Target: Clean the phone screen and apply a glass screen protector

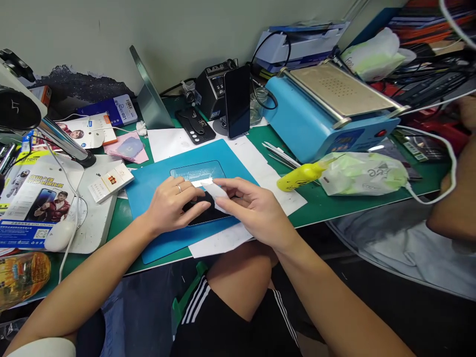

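Both bare hands work at centre frame over a dark, flat, glass-faced device (208, 214), which lies on a blue rectangular mat (159, 248) on the green table (320, 208). The right hand (256, 206) holds a folded white strip (217, 196) pinched between thumb and fingers, its end angled down over the device. The left hand (176, 198), a ring on one finger, reaches over the device's left part, thumb apart from the fingers; this appears to steady the work — whether it also grips anything cannot be told.

White paper sheets (219, 241) show around the mat, presumably to protect the surface. A black phone (237, 104) stands upright behind, its screen dark. At right of centre, a yellow squeeze bottle (299, 178) lies tilted, its nozzle over a white-and-green soft pack (366, 173).

Markings: the blue-and-white box (122, 110), upper left, reads "LCD"; yellow-and-white packaging (40, 188), at left, shows part of "BATTERY". The pack at upper right (375, 57) appears to begin "Free" — remainder unclear. The white cigarette-type pack (110, 182) bears a red-and-gold emblem; its small print is illegible.
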The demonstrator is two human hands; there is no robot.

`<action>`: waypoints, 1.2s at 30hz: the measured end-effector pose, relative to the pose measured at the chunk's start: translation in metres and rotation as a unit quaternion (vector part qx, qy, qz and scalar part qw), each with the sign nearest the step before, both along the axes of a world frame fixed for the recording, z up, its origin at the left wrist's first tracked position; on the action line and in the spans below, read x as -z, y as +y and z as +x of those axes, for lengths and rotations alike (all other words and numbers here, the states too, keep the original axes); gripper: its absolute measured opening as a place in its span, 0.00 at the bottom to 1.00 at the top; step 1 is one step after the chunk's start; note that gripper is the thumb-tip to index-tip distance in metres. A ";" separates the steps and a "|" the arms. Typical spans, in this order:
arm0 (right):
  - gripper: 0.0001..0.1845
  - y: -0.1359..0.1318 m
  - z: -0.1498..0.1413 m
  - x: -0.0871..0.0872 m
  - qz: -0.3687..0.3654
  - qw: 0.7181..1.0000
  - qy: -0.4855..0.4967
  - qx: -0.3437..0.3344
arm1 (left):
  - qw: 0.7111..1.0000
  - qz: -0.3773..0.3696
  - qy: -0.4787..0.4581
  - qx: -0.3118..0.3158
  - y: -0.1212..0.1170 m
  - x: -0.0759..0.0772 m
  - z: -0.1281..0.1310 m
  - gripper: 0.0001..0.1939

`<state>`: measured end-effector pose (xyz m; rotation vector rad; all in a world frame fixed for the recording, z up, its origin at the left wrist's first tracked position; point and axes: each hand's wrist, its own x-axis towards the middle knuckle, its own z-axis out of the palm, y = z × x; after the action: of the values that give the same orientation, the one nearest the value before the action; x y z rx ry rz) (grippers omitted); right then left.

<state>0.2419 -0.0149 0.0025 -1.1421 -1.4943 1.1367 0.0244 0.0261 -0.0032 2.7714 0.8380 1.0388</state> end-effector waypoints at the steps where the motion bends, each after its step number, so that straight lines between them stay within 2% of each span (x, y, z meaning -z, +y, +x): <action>1: 0.17 -0.001 -0.001 0.001 0.007 1.000 -0.005 -0.009 | 1.000 -0.002 -0.013 0.007 0.000 0.000 0.000 0.12; 6: 0.17 -0.001 -0.008 0.004 0.021 0.999 -0.020 -0.031 | 0.998 -0.025 -0.050 -0.004 -0.002 0.001 0.002 0.12; 10: 0.15 0.002 -0.009 0.002 0.061 0.994 -0.081 -0.035 | 0.997 -0.047 -0.057 -0.002 -0.001 0.002 0.002 0.16; 14: 0.02 0.005 -0.007 -0.001 0.115 0.983 -0.141 -0.025 | 0.999 -0.018 -0.040 -0.013 -0.001 0.004 0.001 0.06; 16: 0.05 0.006 -0.005 -0.002 0.122 0.980 -0.154 -0.029 | 0.999 -0.019 -0.035 -0.022 -0.001 0.003 0.000 0.06; 20: 0.10 0.008 0.001 -0.005 0.100 0.984 -0.137 -0.060 | 0.999 -0.024 -0.034 -0.007 -0.002 0.001 0.000 0.05; 23: 0.15 0.010 0.004 -0.009 0.038 0.993 -0.069 -0.093 | 0.998 -0.031 -0.048 0.024 -0.002 -0.001 0.000 0.05; 25: 0.17 0.012 0.005 -0.011 -0.003 0.993 -0.058 -0.100 | 0.995 -0.047 -0.071 0.050 -0.002 -0.001 0.001 0.06; 27: 0.15 0.014 0.006 -0.013 -0.005 0.991 -0.102 -0.085 | 0.991 -0.057 -0.100 0.070 -0.003 -0.001 0.001 0.07; 30: 0.08 0.016 0.006 -0.012 0.019 0.988 -0.142 -0.061 | 0.988 -0.055 -0.137 0.056 -0.003 0.000 0.001 0.09; 34: 0.18 0.017 0.006 -0.007 -0.002 0.997 -0.042 -0.058 | 0.987 -0.044 -0.150 0.034 -0.002 0.002 0.001 0.12; 36: 0.14 0.017 0.004 -0.004 0.020 1.000 -0.018 -0.011 | 0.988 -0.033 -0.143 0.043 -0.001 0.003 0.002 0.12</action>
<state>0.2459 0.0016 0.0060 -1.1273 -1.5544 1.1000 0.0260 0.0256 -0.0067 2.4980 0.6935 1.3233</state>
